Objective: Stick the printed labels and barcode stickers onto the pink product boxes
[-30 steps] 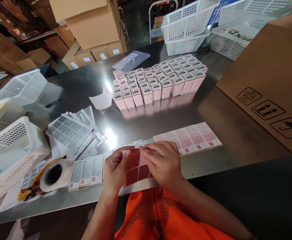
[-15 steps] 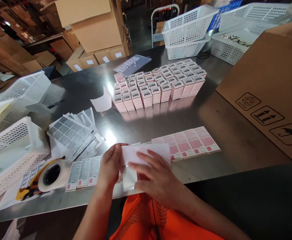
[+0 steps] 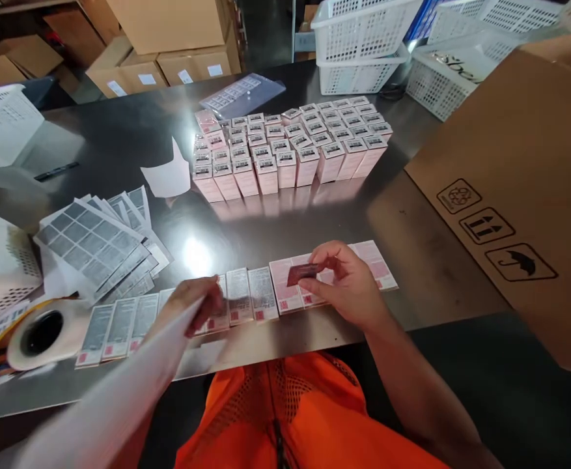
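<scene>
At the near edge of the brushed steel surface [image 3: 412,215], your right hand [image 3: 351,286] pinches a small dark red label [image 3: 305,271] between thumb and fingertips, its grip pressed together on the label's right end. The label hangs just above the row of flat pink and white cartons [image 3: 285,293] laid side by side along that near edge. Your left hand [image 3: 194,306] closes its grip on a long white backing sheet [image 3: 114,397], which sweeps, blurred, toward the lower left corner; the hand sits over the same row of cartons, further left.

Behind the row, well apart from both hands, a block of upright pink boxes with barcode labels on top [image 3: 290,146] stands in tight ranks. A curled white scrap of paper [image 3: 168,177] lies just beside the block's left end. To your left lies a fanned stack of grey label sheets [image 3: 94,241], and near it a roll of clear tape [image 3: 43,332]. A large brown cardboard box with printed handling symbols [image 3: 519,182] fills the right side. White plastic mesh baskets [image 3: 363,45] are stacked at the far edge. An orange mesh vest [image 3: 285,410] shows below the surface edge.
</scene>
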### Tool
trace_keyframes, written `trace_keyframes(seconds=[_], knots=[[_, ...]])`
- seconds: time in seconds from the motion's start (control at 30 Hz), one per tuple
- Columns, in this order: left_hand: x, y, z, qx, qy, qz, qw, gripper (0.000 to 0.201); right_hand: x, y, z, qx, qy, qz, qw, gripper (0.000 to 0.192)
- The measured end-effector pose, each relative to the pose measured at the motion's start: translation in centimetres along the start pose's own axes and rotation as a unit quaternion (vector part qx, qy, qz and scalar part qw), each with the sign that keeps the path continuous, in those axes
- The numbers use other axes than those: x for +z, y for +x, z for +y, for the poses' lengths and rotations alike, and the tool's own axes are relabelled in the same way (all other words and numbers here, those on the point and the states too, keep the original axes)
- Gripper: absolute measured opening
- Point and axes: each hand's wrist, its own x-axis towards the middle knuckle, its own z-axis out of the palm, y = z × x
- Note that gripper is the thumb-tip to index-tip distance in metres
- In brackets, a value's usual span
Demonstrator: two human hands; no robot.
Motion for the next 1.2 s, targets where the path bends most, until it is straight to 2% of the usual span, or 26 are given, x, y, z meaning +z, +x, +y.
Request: trace_keyframes(seconds=[0.07, 0.13, 0.2, 0.33, 0.43, 0.53, 0.73, 0.83, 1.0, 1.2], knots=[[2.3, -0.8, 0.3, 0.007, 0.031, -0.077, 0.997, 0.039, -0.2, 0.7, 0.5, 0.035, 0.006, -0.015, 0.999, 0.032], [4.0, -1.2, 0.6, 0.034, 0.074, -0.12, 0.989, 0.044, -0.3, 1.0, 0.5, 0.078, 0.033, -0.029, 0.996, 0.032], [5.0, -1.1, 0.9, 0.059, 0.11, -0.139, 0.982, 0.048, -0.3, 1.2, 0.4, 0.121, 0.052, -0.039, 0.991, 0.034], [6.0, 0.0, 0.9, 0.062, 0.134, -0.186, 0.971, 0.047, -0.1, 1.8, 0.3, 0.174, 0.067, -0.055, 0.981, 0.038], [6.9, 0.6, 0.3, 0.058, 0.117, -0.182, 0.975, 0.039, 0.2, 2.2, 0.6, 0.181, 0.071, -0.063, 0.979, 0.038], [8.0, 0.9, -0.3, 0.049, 0.097, -0.159, 0.981, 0.039, 0.3, 2.4, 1.1, 0.171, 0.035, -0.063, 0.983, 0.035], [9.3, 0.5, -0.4, 0.002, 0.077, -0.113, 0.991, 0.039, 0.4, 2.9, 1.8, 0.104, -0.096, -0.039, 0.989, 0.017], [9.4, 0.4, 0.0, -0.04, 0.099, -0.115, 0.988, 0.04, 0.6, 3.6, 2.2, 0.073, -0.182, -0.038, 0.98, 0.012], [9.2, 1.1, 0.5, -0.066, 0.178, -0.135, 0.973, 0.044, 1.1, 4.3, 3.1, 0.103, -0.248, -0.06, 0.961, 0.008], [9.2, 1.9, 0.4, -0.065, 0.216, -0.155, 0.962, 0.042, 1.5, 4.3, 3.8, 0.133, -0.302, -0.057, 0.942, 0.012]])
